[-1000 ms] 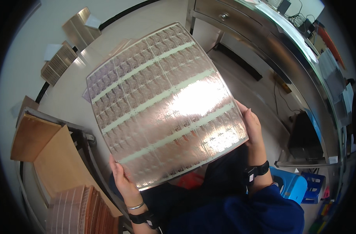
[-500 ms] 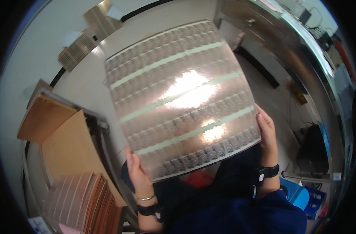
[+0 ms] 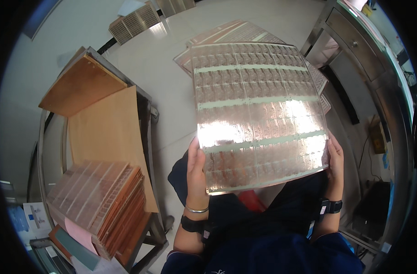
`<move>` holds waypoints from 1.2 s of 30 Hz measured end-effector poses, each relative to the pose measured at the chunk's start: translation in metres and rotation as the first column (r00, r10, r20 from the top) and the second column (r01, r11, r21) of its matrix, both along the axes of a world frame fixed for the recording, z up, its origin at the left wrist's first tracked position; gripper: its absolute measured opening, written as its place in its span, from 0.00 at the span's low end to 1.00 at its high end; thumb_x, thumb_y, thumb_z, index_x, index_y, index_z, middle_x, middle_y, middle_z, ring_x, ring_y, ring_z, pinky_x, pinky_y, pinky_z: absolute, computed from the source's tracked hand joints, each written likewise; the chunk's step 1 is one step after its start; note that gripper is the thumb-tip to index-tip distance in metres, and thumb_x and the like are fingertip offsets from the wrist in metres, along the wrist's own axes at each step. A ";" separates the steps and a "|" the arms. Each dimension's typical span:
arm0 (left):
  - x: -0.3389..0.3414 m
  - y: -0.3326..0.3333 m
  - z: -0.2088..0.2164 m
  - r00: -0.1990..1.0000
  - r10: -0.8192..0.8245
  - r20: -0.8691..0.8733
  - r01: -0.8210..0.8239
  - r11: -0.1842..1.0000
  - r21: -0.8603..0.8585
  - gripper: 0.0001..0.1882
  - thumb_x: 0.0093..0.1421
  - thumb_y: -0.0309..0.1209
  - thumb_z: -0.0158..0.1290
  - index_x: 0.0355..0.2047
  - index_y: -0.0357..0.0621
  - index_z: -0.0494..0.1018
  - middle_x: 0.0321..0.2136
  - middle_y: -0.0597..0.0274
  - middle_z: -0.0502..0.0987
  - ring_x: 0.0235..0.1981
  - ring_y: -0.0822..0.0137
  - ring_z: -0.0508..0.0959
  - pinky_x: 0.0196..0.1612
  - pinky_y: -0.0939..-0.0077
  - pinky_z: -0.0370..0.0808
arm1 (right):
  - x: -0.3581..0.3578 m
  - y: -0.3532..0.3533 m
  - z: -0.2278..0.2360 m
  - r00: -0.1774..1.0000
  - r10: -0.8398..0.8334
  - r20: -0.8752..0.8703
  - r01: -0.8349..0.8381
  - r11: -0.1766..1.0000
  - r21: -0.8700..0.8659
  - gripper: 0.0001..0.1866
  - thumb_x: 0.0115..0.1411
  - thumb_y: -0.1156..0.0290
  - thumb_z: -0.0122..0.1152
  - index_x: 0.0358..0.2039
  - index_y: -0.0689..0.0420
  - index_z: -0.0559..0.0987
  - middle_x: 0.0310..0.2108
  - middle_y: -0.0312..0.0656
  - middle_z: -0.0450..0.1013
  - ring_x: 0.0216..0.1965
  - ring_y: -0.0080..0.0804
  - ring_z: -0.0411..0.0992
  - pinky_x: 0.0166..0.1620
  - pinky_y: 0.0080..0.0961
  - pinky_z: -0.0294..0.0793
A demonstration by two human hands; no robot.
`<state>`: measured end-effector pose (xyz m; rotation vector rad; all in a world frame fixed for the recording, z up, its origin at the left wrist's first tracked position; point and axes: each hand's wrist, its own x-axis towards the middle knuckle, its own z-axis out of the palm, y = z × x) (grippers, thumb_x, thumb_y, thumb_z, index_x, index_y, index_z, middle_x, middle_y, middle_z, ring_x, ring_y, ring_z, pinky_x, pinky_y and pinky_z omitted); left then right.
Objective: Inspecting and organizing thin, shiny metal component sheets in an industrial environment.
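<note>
A large, thin, copper-coloured circuit board panel (image 3: 270, 112) is held up in front of me above my lap. Its shiny face carries rows of fine repeated patterns split by pale green strips, and bright glare hides parts of it. My left hand (image 3: 197, 169) is closed on the panel's lower left edge. On the opposite edge, low down, my right hand (image 3: 335, 157) grips it too. The fingers of both hands are partly hidden behind the panel. Beyond its far edge lie more patterned panels (image 3: 245, 31), largely covered by the one I hold.
To my left, a metal-framed rack (image 3: 149, 98) with brown boards (image 3: 103, 121) bears a leaning stack of copper-coloured panels (image 3: 87, 194). Pink paper (image 3: 80, 235) sticks out beside the stack. A metal desk with a drawer (image 3: 354, 43) runs along my right. Perforated blocks (image 3: 135, 23) stand far off.
The view has swung left, so the rack and desk sit differently in it. The panel has turned to lie straighter before me, and the panels beyond it now show. Both hands keep their grip.
</note>
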<state>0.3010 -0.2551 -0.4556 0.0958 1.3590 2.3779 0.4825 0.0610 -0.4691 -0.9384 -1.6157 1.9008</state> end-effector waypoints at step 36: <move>0.003 0.010 -0.001 1.000 -0.023 -0.008 0.023 1.000 0.014 0.23 0.66 0.35 0.32 0.59 0.40 0.51 0.56 0.57 0.60 0.56 0.65 0.62 0.58 0.71 0.58 | 0.004 -0.019 0.048 0.971 0.008 -0.239 -0.015 0.999 -0.030 0.29 0.65 0.58 0.39 0.56 0.70 0.60 0.52 0.48 0.65 0.50 0.28 0.66 0.53 0.21 0.62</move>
